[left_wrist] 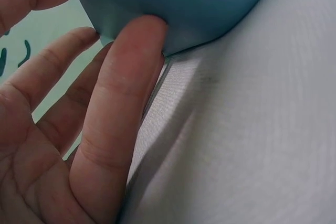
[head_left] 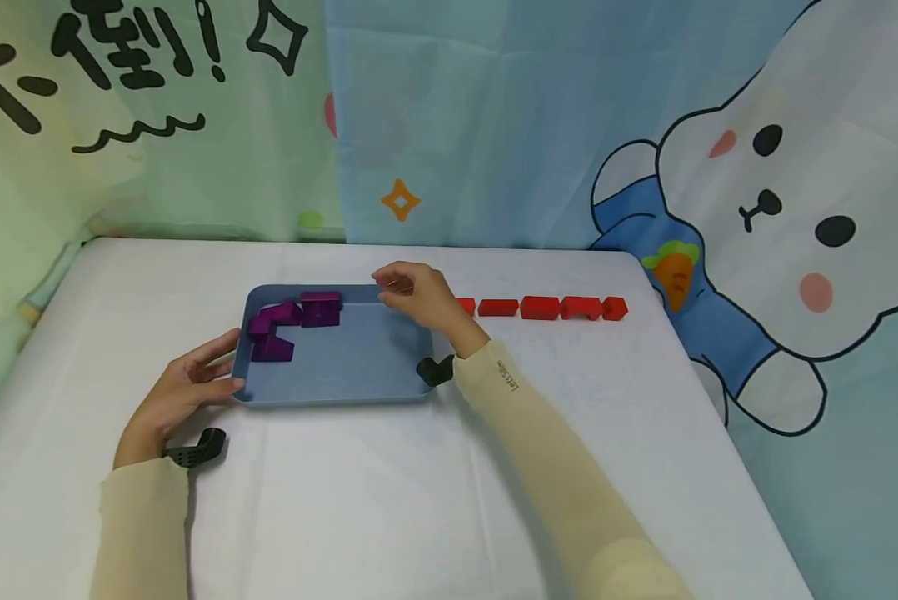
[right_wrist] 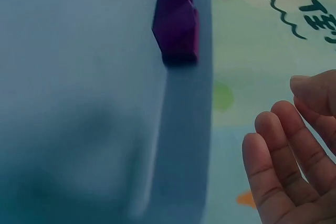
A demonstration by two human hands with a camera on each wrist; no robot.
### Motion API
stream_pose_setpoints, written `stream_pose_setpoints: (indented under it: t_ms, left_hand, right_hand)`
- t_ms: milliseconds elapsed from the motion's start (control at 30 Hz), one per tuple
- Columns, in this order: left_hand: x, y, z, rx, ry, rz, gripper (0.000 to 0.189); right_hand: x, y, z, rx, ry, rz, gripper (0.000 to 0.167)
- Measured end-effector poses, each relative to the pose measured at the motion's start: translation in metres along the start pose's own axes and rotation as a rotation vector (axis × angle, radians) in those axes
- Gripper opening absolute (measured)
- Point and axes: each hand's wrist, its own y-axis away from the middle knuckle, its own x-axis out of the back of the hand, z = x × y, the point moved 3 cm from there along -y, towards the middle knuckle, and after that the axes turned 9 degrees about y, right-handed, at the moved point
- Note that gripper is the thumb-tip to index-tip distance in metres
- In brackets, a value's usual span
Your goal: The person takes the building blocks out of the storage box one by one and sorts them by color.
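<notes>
A blue-grey tray [head_left: 336, 367] lies on the white table. Along its left and back walls sit several purple blocks [head_left: 272, 348]; one purple block [right_wrist: 176, 24] shows against the wall in the right wrist view. My left hand [head_left: 190, 385] is at the tray's left side, fingers extended. In the left wrist view its fingertips [left_wrist: 144, 30] touch the outer wall of the tray [left_wrist: 178, 3]. Above the tray's back right corner, my right hand [head_left: 419, 293] is raised with its fingers loosely bent. The right wrist view shows this hand [right_wrist: 294, 161] with nothing between thumb and fingers.
Right of the tray, several red blocks [head_left: 540, 307] form a row on the table [head_left: 359, 500]; the leftmost is partly hidden by my right hand. Behind hangs a printed curtain [head_left: 479, 125]. A dark wrist device [head_left: 197, 450] is worn on my left wrist, another [head_left: 436, 370] on my right.
</notes>
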Motion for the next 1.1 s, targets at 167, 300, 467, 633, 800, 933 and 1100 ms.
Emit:
stream_pose_setpoints:
  t_ms: [167,300,467,633,800,933,1100]
  left_hand:
    - [0.000,-0.002,0.001,0.002,-0.006,-0.001,0.086]
    - [0.000,-0.003,0.001,-0.001,-0.006,-0.003,0.086]
    - [-0.001,-0.003,0.001,-0.009,0.015,0.004,0.086]
    - [-0.001,-0.002,0.001,-0.011,0.014,0.002,0.085]
    - [-0.001,-0.003,0.000,-0.002,0.010,0.003,0.085]
    - [0.000,-0.004,0.000,0.005,0.005,0.006,0.086]
    - [0.001,-0.003,0.000,0.012,0.005,0.011,0.086]
  right_hand:
    - [-0.023,-0.015,-0.005,0.011,-0.007,-0.043,0.033]
    - [-0.039,-0.024,-0.010,-0.004,0.003,-0.087,0.031]
    - [-0.058,-0.033,-0.014,-0.072,0.061,-0.157,0.031]
    - [-0.071,-0.039,-0.015,-0.139,0.117,-0.155,0.033]
    - [-0.079,-0.043,-0.018,-0.154,0.201,-0.126,0.035]
    - [-0.085,-0.043,-0.023,-0.170,0.299,-0.107,0.036]
    - [-0.092,-0.044,-0.025,-0.178,0.358,-0.106,0.035]
